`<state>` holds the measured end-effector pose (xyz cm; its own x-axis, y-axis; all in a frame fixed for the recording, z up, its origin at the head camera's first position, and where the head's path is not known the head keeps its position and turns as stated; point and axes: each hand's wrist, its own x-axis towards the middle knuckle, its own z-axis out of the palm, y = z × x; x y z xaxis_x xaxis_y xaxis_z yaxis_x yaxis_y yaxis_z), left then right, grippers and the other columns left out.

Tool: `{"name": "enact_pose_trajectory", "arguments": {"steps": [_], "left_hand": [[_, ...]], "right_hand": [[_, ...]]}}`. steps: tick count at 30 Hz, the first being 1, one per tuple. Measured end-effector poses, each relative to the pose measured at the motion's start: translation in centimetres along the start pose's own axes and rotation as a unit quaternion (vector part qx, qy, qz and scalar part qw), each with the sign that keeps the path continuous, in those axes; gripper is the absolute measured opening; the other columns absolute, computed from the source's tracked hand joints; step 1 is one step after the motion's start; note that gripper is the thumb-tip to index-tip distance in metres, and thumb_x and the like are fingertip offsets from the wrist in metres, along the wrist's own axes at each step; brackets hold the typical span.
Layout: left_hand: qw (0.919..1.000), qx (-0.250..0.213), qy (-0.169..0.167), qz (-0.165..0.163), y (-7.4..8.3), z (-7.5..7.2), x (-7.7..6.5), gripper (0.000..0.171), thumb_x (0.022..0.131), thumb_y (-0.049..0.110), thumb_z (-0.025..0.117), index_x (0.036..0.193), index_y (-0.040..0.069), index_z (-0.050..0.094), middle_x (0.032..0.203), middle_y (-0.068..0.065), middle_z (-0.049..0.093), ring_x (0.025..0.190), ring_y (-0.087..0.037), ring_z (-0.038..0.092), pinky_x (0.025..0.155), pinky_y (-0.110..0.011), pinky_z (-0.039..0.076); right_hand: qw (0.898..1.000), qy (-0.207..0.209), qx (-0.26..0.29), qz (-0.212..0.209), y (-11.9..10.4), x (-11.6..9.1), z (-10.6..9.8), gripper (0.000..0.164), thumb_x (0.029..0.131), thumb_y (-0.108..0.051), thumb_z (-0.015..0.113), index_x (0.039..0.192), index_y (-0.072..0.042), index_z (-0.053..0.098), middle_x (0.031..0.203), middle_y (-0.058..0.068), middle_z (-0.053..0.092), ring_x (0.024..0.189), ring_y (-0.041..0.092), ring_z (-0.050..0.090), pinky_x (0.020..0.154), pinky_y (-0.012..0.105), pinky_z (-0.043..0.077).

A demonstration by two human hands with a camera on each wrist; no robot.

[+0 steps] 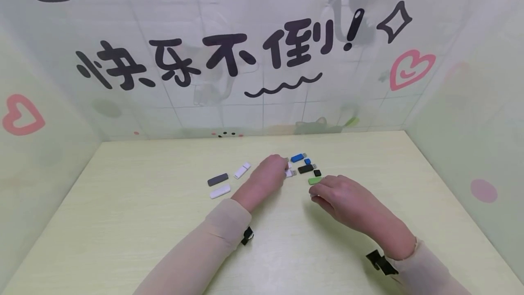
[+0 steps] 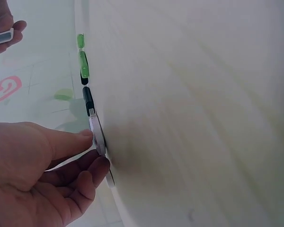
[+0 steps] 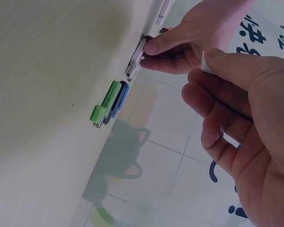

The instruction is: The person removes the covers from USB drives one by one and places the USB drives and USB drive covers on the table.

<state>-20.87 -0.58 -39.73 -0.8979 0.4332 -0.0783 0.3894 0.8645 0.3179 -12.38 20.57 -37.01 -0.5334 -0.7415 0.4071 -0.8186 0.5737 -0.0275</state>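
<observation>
My left hand is at the middle of the table, its thumb and fingers pinching a white USB stick low at the tabletop. The stick's metal connector points to the right, bare. To the right, my right hand is raised above the table and pinches a small white cap between thumb and forefinger; the cap's hollow end shows in the left wrist view. Just beyond the right hand lies a green USB stick, partly covered by the fingers in the head view.
Beyond the hands lie a blue USB stick with its blue cap and a black USB stick with its black cap. Left of the left hand are a grey stick and two white sticks. Printed walls enclose the table.
</observation>
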Motion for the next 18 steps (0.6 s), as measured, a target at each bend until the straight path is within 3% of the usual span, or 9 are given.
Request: {"name": "enact_pose_trajectory", "arguments": {"steps": [11, 18], "left_hand": [[0.9990, 0.027, 0.034, 0.006, -0.1, -0.9, -1.4, 0.028, 0.096, 0.015, 0.065, 0.123, 0.009, 0.069, 0.108, -0.004, 0.064, 0.098, -0.019, 0.060, 0.086, -0.030, 0.051], [0.9954, 0.053, 0.076, 0.026, -0.1, -2.2, -3.3, 0.031, 0.094, 0.022, 0.069, 0.123, 0.010, 0.069, 0.111, -0.005, 0.065, 0.098, -0.023, 0.061, 0.082, -0.033, 0.052]], "right_hand": [[1.000, 0.001, -0.002, 0.001, 0.3, 0.5, 0.1, 0.015, 0.082, -0.008, 0.079, 0.091, -0.012, 0.068, 0.082, -0.007, 0.063, 0.071, 0.008, 0.056, 0.070, 0.028, 0.052], [0.999, -0.030, -0.006, 0.014, 0.6, 1.5, 0.0, 0.012, 0.084, -0.010, 0.078, 0.093, -0.011, 0.071, 0.084, -0.004, 0.065, 0.073, 0.010, 0.059, 0.069, 0.026, 0.052]]}}
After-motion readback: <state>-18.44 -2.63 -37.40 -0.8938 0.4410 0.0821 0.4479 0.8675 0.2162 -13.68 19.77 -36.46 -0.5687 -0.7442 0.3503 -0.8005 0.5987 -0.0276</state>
